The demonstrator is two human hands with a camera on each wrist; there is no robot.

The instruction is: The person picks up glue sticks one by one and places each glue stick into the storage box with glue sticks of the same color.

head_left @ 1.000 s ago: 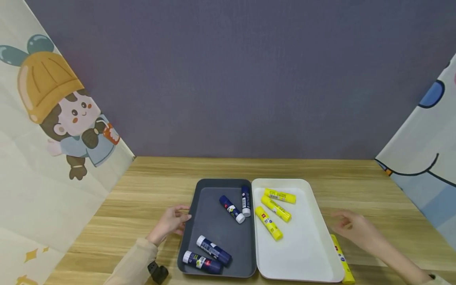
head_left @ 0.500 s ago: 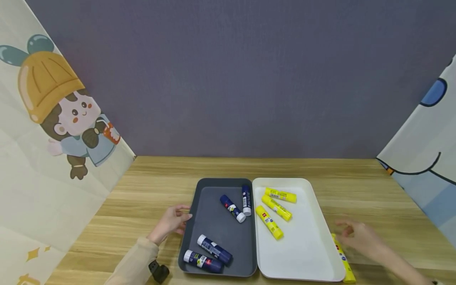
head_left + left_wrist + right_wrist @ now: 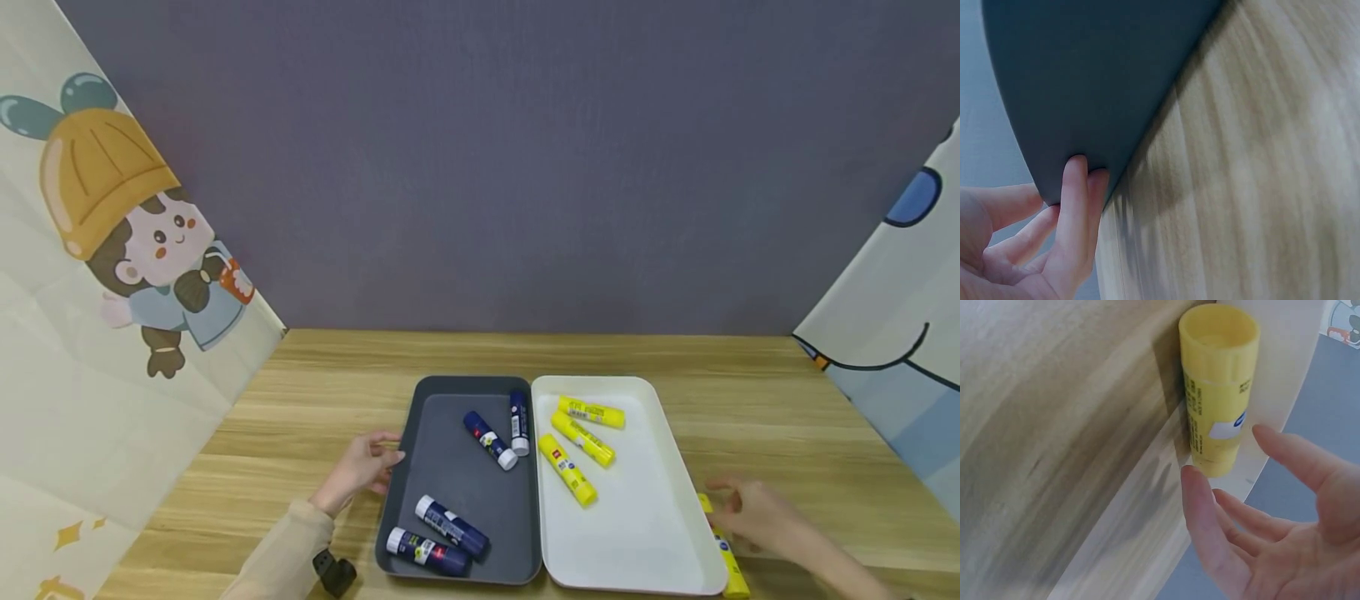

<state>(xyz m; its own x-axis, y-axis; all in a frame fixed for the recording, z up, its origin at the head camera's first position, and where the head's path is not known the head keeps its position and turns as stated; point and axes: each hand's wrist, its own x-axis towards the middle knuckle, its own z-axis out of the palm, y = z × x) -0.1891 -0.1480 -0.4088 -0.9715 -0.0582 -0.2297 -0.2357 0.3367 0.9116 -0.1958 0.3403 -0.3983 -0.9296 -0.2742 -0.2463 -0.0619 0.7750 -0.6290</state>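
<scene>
My left hand [image 3: 358, 468] holds the left side of the dark grey tray [image 3: 401, 500]. The left wrist view shows the thumb at the rim and fingertips [image 3: 1075, 164] against the outer wall. Right of the white tray [image 3: 637, 533], a yellow glue stick [image 3: 729, 562] lies on the table along its outer side. Over its far end my right hand [image 3: 761, 515] hovers, partly covering it. In the right wrist view, thumb and fingers are spread on either side of that glue stick's [image 3: 1217, 412] end, with gaps showing between them.
Several dark blue glue sticks [image 3: 452, 527] with white caps lie in the grey tray. Three yellow glue sticks [image 3: 567, 469] lie in the white tray, which stands right against it. A grey-blue wall [image 3: 540, 167] rises behind the wooden table [image 3: 330, 375].
My right hand has come down and a little toward me, from beside the white tray to over the yellow glue stick outside it. The left hand has stayed at the grey tray.
</scene>
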